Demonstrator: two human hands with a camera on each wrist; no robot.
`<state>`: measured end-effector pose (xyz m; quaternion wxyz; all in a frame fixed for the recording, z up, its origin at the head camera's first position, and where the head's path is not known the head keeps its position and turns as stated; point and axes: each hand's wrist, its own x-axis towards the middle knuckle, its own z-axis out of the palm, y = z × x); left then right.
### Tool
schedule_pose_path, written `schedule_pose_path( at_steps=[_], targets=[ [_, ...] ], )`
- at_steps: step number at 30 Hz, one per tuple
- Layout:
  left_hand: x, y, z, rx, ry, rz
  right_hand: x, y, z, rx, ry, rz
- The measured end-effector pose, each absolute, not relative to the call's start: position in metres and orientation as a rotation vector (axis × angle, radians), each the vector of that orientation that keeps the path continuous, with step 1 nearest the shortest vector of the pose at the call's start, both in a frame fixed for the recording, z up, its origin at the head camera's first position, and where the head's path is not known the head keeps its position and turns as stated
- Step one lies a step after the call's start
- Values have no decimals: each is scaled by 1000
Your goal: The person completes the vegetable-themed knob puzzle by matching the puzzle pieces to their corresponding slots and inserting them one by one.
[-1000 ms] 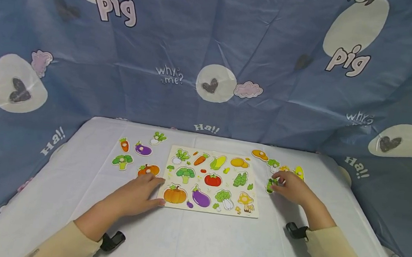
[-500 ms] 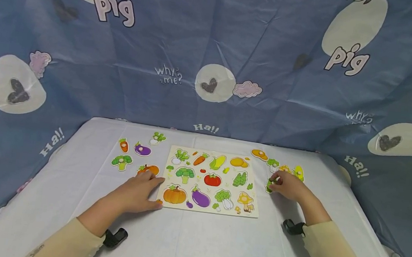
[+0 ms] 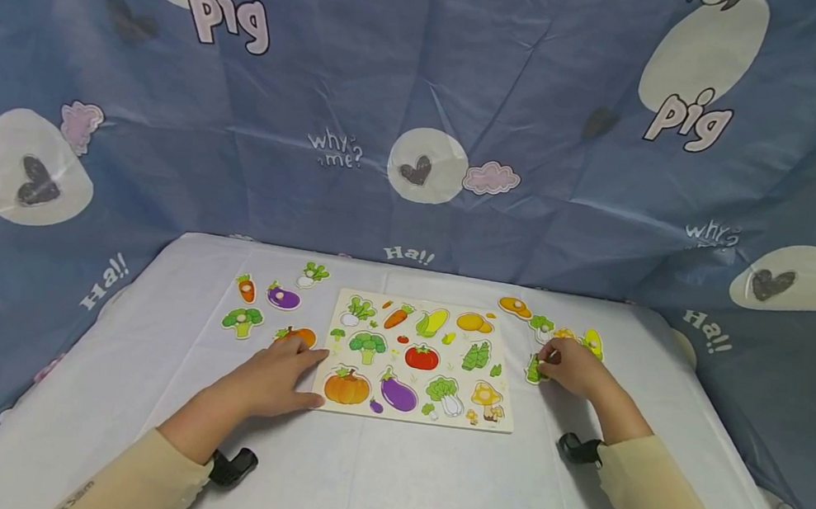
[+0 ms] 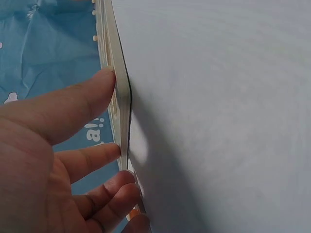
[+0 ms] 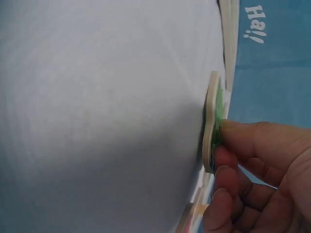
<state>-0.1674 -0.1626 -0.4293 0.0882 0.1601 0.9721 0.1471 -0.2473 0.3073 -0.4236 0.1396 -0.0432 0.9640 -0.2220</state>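
Note:
In the head view a flat puzzle board (image 3: 381, 368) with printed vegetables lies on the white table. My left hand (image 3: 271, 381) rests at the board's left edge, thumb and fingertips touching it; the left wrist view shows the thumb (image 4: 92, 99) against the board's side (image 4: 125, 97). At the board's right, my right hand (image 3: 574, 367) pinches a small green vegetable puzzle piece (image 3: 533, 370). In the right wrist view, thumb and fingers meet on the printed face of that piece (image 5: 210, 124), which stands nearly on edge in that view. Its knob is hidden by the fingers.
Left of the board lie carrot (image 3: 246, 288), eggplant (image 3: 284, 297), radish (image 3: 312, 275), broccoli (image 3: 242, 322) and pumpkin (image 3: 304, 336) pieces. Beyond my right hand lie potato (image 3: 514, 306), cabbage (image 3: 541, 326) and corn (image 3: 594, 341) pieces, with a yellow one partly hidden. A patterned blue cloth (image 3: 410, 230) hangs behind.
The right hand has shifted slightly around the green piece, and the piece has turned a little beneath its fingers. The left hand and the board look almost unmoved.

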Motion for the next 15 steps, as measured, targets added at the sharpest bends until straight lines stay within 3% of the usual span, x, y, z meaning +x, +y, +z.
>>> schedule_pose_path(
  at_steps=[15],
  targets=[
    [-170,-159,-426,391,2862,475,-233,303,-412,-252,2756,-835]
  ],
)
